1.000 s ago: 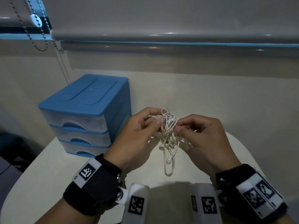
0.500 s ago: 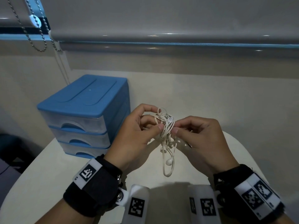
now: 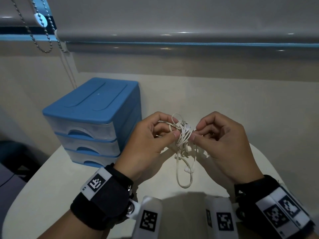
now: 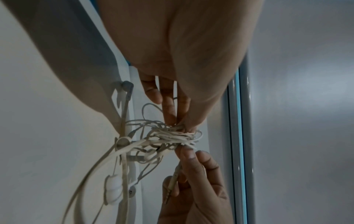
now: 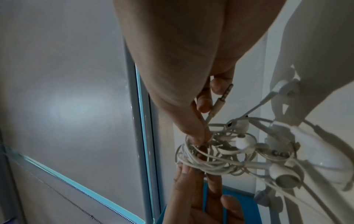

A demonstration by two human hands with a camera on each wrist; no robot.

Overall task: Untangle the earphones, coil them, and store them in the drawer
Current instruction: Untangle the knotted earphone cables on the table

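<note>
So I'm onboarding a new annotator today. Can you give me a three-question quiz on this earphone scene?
1. True or false: the earphones are already coiled neatly.
2. Which hand has the plug beside its fingers? A) left hand B) right hand
3. Fill in: the three drawers of the blue drawer unit are all ____.

Key: 1. False; they are a tangled bundle pinched between both hands, with loops hanging above the table. 2. B. 3. shut.
</note>
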